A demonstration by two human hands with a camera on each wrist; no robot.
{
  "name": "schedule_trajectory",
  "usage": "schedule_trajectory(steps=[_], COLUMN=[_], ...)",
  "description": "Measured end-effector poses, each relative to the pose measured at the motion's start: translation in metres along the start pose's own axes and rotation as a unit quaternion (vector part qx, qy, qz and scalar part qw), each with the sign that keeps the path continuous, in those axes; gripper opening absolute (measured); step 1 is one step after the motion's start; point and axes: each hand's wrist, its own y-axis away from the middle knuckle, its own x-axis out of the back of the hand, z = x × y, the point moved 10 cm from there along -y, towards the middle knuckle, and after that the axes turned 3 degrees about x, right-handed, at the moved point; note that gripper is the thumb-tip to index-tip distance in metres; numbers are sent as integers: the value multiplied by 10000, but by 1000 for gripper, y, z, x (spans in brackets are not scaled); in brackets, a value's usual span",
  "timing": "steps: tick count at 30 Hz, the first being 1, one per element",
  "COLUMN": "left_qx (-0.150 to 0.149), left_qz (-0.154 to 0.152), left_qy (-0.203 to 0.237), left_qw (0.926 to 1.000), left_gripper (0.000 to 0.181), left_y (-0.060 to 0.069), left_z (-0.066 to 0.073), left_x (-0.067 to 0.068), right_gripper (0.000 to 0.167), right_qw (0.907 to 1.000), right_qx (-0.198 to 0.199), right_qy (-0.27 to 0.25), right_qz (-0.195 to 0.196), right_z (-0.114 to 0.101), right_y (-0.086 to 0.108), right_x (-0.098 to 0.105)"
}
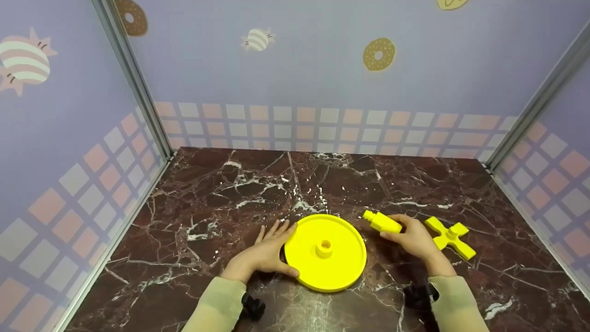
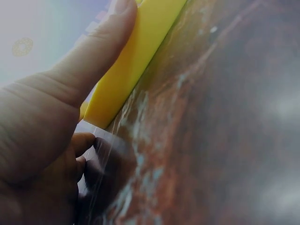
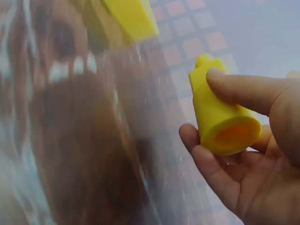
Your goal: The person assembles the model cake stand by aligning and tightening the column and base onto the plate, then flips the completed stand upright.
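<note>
A round yellow tray-like disc (image 1: 302, 267) with a raised rim and a short hollow central post lies on the table. My left hand (image 1: 265, 253) rests against its left edge, thumb and index finger touching the rim, the other fingers spread over the tabletop. In the left wrist view the thumb lies along the yellow rim (image 2: 126, 61). My right hand (image 1: 415, 237) holds a yellow hollow plastic piece (image 1: 385, 222) with a narrow stepped tip. The right wrist view shows thumb and fingers around this piece (image 3: 215, 103), its wide open end facing the camera.
A yellow four-armed cross piece (image 1: 454, 234) with a central peg lies just right of my right hand. The dark red marbled table (image 1: 221, 184) is bounded by patterned purple panels (image 1: 313, 83) at the back and sides.
</note>
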Motion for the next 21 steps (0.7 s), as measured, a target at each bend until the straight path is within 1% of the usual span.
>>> schedule_trajectory(steps=[2, 5, 7, 9, 11, 15, 18, 21], left_qx=[-6, 1, 8, 14, 10, 2, 13, 17], left_qz=[-1, -20, -29, -34, -35, -18, -19, -33], left_qy=[14, 4, -16, -41, -61, -88, -70, -31], left_qw=[10000, 10000, 10000, 10000, 10000, 10000, 10000, 10000], left_gripper=[126, 126, 127, 129, 130, 132, 132, 131], left_y=[0, 0, 0, 0, 0, -1, 0, 0], left_z=[0, -1, -1, -1, 0, 0, -1, -1], left_x=[0, 0, 0, 0, 0, 0, 0, -1], right_gripper=[54, 52, 51, 51, 52, 53, 52, 53], right_qw=[9998, 9979, 9957, 9915, 9853, 9687, 9574, 9491], right_qx=[148, 340, 393, 382, 352, 259, 205, 219], right_qy=[-148, -535, -832, -1230, -1663, -2462, -2874, -3134], right_qz=[34, 91, 131, 165, 189, 189, 195, 232], right_z=[-9, -21, -27, -32, -36, -43, -47, -50], right_y=[0, 1, 1, 2, 3, 5, 6, 6], right_x=[-2, -5, -7, -9, -11, -18, -23, -27])
